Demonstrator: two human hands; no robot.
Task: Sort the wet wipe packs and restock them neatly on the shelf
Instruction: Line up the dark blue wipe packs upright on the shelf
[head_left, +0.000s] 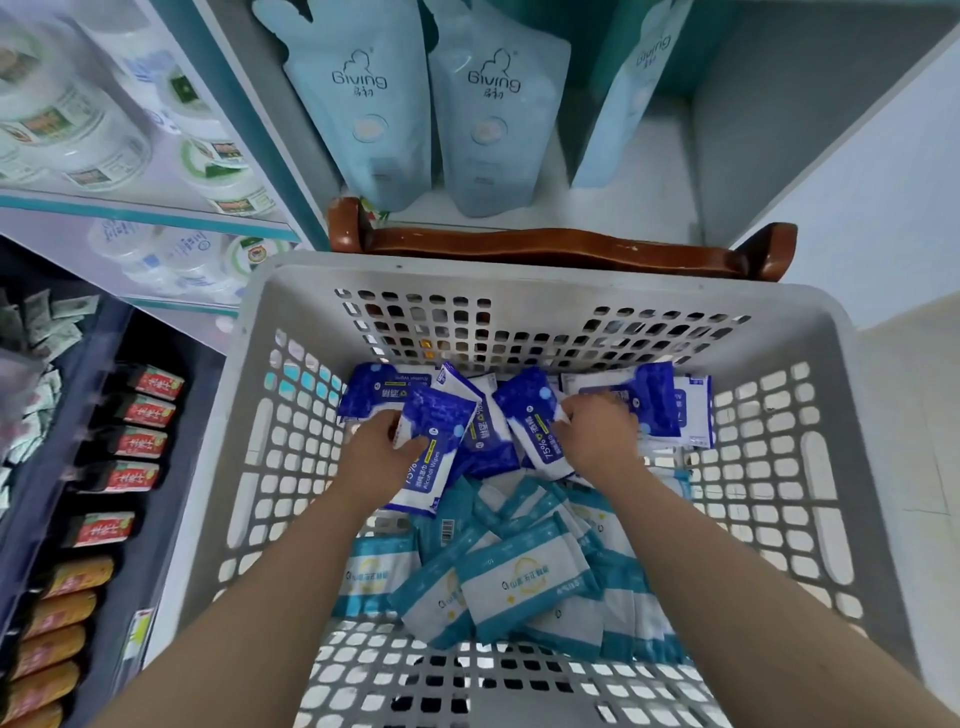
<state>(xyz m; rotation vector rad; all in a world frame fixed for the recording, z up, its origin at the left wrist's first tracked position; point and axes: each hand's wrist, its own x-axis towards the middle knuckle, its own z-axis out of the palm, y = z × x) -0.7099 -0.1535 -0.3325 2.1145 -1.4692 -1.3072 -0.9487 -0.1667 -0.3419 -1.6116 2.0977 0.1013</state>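
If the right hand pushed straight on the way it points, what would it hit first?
The right hand grips the dark blue alcohol wipe packs, so those first; beyond, likely the basket's far wall.

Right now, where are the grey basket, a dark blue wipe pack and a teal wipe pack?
grey basket (519, 273): head view, far rim.
dark blue wipe pack (432, 475): head view, white label end.
teal wipe pack (524, 577): head view, white centre panel.

Left hand (382, 441) gripping, right hand (597, 432) seemingly curled, both outstretched
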